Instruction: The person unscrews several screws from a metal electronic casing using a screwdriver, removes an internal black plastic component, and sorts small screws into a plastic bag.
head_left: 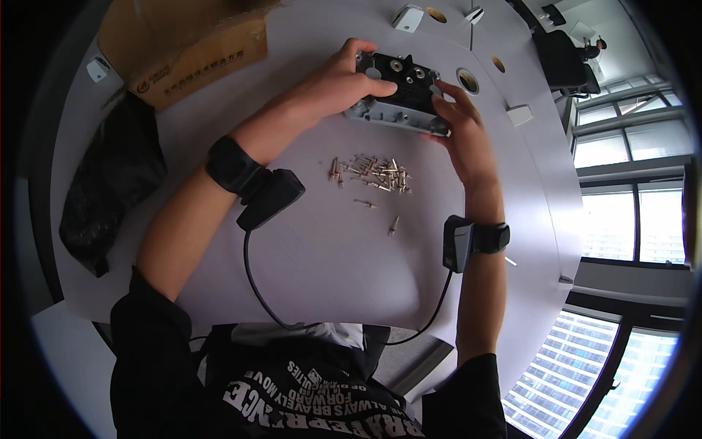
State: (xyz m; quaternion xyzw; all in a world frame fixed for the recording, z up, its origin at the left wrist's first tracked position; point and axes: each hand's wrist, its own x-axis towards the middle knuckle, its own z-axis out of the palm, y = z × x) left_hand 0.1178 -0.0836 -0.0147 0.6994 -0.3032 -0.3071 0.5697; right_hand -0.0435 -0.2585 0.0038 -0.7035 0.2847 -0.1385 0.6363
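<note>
Above loose screws (pixel 373 174), both hands (pixel 333 80) (pixel 461 128) clasp housing (pixel 401 93).

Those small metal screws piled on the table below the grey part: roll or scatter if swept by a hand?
Likely yes. The screws are small, slim and cylindrical, lying loose on the smooth table, so a nudge would probably roll them. Two already lie apart from the pile. Probably light and fiddly to pinch singly; both hands now hold the grey-and-black housing.

grey-and-black plastic housing (pixel 401 94) held above white table (pixel 329 249), pile of small metal screws (pixel 373 174) just before it, brown cardboard box (pixel 186 44) far left, black plastic bag (pixel 110 183) before box
</note>
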